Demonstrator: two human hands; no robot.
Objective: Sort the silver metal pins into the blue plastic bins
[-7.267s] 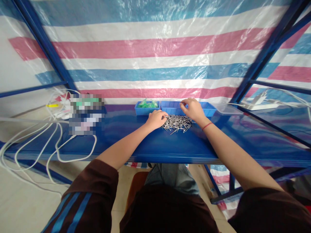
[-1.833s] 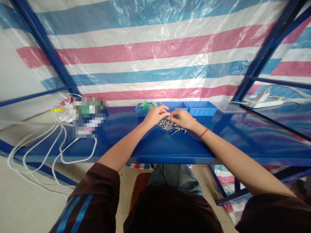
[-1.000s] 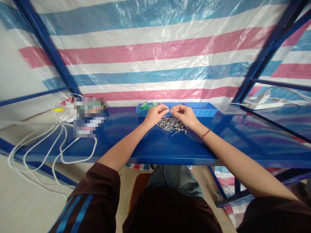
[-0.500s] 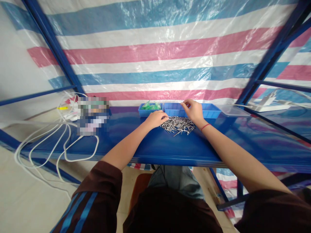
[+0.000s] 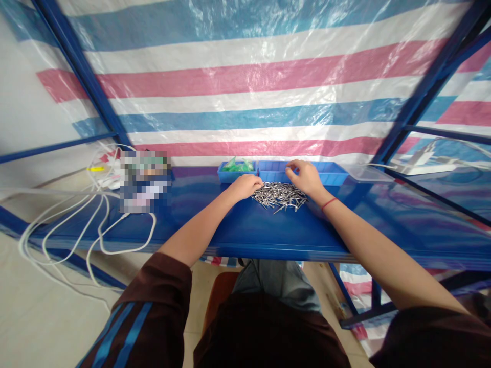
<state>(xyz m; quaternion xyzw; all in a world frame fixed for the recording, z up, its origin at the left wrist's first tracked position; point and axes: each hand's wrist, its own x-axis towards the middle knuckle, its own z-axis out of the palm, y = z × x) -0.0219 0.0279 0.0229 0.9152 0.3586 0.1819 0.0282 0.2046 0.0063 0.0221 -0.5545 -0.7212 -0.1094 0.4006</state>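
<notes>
Blue table, striped sheet behind. My left hand (image 5: 244, 188) is resting low at the left edge of a heap of slim metal pieces (image 5: 280, 197), fingers bending in over the nearest ones. I cannot tell whether those fingers are gripping a piece or only touching the heap. The heap is lying loose on the blue table (image 5: 245, 230), spreading in front of the row of bins.

My right hand (image 5: 307, 179) is hovering at the bins, just beyond the heap, its wrist wearing a red band (image 5: 329, 202). Thumb and forefinger are curving toward each other over the middle bin (image 5: 270, 176) (anything between them is too small to make out, so I cannot tell if I am pinching something). The back of this hand is hiding the stretch between the middle bin and the right bin (image 5: 334, 178).

To the left, the left bin (image 5: 235, 179) is holding green pieces (image 5: 238, 166). Beyond the right bin, a clear plastic tray or lid (image 5: 370, 174) is lying flat. White cables (image 5: 128, 252) are looping over the table's left end.
</notes>
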